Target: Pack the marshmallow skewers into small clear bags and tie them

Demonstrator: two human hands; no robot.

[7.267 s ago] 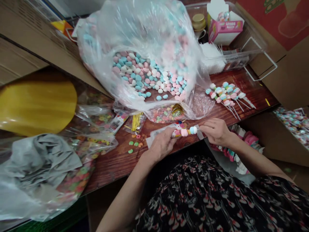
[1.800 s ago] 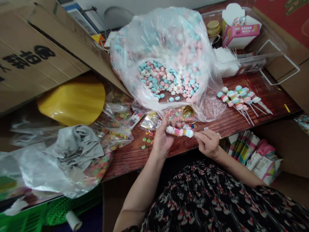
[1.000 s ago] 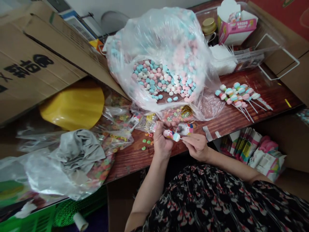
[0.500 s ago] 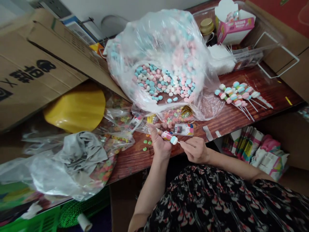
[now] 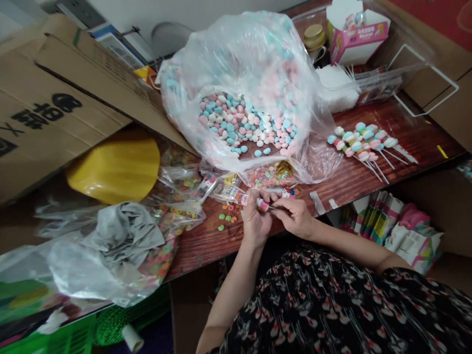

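Note:
My left hand (image 5: pixel 255 221) is closed round a wrapped candy skewer (image 5: pixel 262 204) at the table's front edge, near a printed wrapper (image 5: pixel 285 192). My right hand (image 5: pixel 295 215) pinches the skewer's stick end, touching the left hand. Just beyond them lies a small clear bag of coloured ring sweets (image 5: pixel 267 174). Behind that stands a big clear plastic bag of pink, blue and white candies (image 5: pixel 247 125). A row of finished candy skewers (image 5: pixel 363 145) lies on the wooden table (image 5: pixel 416 137) to the right.
A yellow bowl (image 5: pixel 116 167) and crumpled plastic bags with ring sweets (image 5: pixel 121 246) lie on the left. Cardboard boxes (image 5: pixel 47 98) lean behind. A pink carton (image 5: pixel 356 34), a gold-lidded jar (image 5: pixel 314 35) and a white wire rack (image 5: pixel 424 78) stand at the back right.
Both hands have drawn together and moved slightly up toward the ring sweets bag. The skewer, earlier stretched out between the hands, is now mostly hidden in my left fist.

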